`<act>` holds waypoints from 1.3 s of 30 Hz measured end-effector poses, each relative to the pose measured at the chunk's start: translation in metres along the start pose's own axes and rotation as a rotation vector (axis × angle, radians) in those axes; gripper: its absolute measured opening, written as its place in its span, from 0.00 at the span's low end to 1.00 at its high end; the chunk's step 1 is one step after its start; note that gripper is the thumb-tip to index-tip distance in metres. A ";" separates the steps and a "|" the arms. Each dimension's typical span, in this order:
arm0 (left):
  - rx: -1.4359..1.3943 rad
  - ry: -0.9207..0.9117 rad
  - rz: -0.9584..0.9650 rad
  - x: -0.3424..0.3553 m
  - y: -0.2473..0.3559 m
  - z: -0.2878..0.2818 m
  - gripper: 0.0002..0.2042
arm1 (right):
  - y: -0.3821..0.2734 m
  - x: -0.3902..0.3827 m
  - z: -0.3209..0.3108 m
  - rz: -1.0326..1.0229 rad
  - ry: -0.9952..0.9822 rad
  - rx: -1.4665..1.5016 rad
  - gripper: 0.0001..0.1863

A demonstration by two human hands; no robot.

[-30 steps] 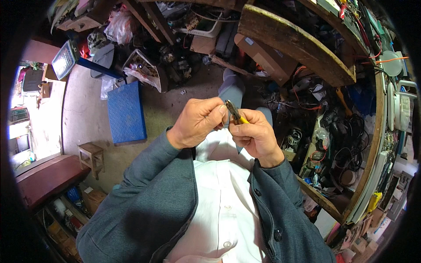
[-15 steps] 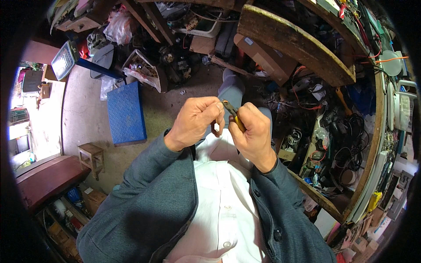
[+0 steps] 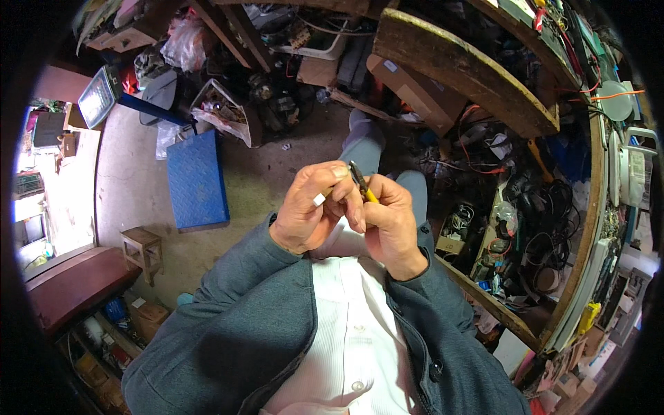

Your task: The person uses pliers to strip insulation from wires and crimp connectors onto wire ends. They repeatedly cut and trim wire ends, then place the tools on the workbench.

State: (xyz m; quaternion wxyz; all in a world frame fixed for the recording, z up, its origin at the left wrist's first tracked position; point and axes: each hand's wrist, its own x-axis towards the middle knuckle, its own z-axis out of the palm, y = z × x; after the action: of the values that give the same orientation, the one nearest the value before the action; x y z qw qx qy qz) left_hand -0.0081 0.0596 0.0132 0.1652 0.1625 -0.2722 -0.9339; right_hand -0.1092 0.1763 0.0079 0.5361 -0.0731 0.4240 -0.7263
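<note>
Both hands are raised close together in front of my chest. In my right hand point(image 3: 393, 220) is a pair of small pliers point(image 3: 362, 182) with dark jaws and yellow handles, the jaws pointing up and to the left. My left hand point(image 3: 308, 207) is closed, thumb and forefinger pinched beside the plier jaws. A small white block-like piece point(image 3: 319, 199) sticks out between its fingers; its kind cannot be made out. Whatever lies at the pinched fingertips is too small to tell. The lower part of the pliers is hidden in my right fist.
On the floor to the left lie a blue platform scale point(image 3: 198, 181) and a wooden stool point(image 3: 143, 250). A worn wooden bench edge point(image 3: 463, 69) runs across the upper right. Tangled cables point(image 3: 546, 214) and boxes crowd the right. An open carton point(image 3: 225, 114) stands ahead.
My left hand has turned and come slightly down, so the white piece now shows further left. The pliers have tilted more upright, and my right hand has lowered a little.
</note>
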 end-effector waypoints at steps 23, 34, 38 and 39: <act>0.083 0.323 0.207 0.017 0.005 -0.011 0.15 | 0.002 0.017 -0.023 -0.523 0.008 -0.965 0.12; 0.506 0.337 0.467 0.021 -0.010 -0.017 0.09 | 0.010 0.018 -0.028 -0.329 -0.011 -0.756 0.14; 0.624 0.313 0.519 0.018 -0.016 -0.018 0.08 | 0.008 0.017 -0.027 -0.198 -0.038 -0.551 0.13; 0.658 0.302 0.548 0.018 -0.017 -0.019 0.08 | 0.007 0.017 -0.028 -0.194 -0.048 -0.544 0.12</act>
State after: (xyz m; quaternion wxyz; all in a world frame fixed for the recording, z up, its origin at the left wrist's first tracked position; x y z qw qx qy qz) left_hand -0.0203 0.0570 -0.0157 0.3838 0.2625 -0.5604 -0.6853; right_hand -0.1268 0.1765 -0.0206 0.4347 -0.2718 0.5815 -0.6317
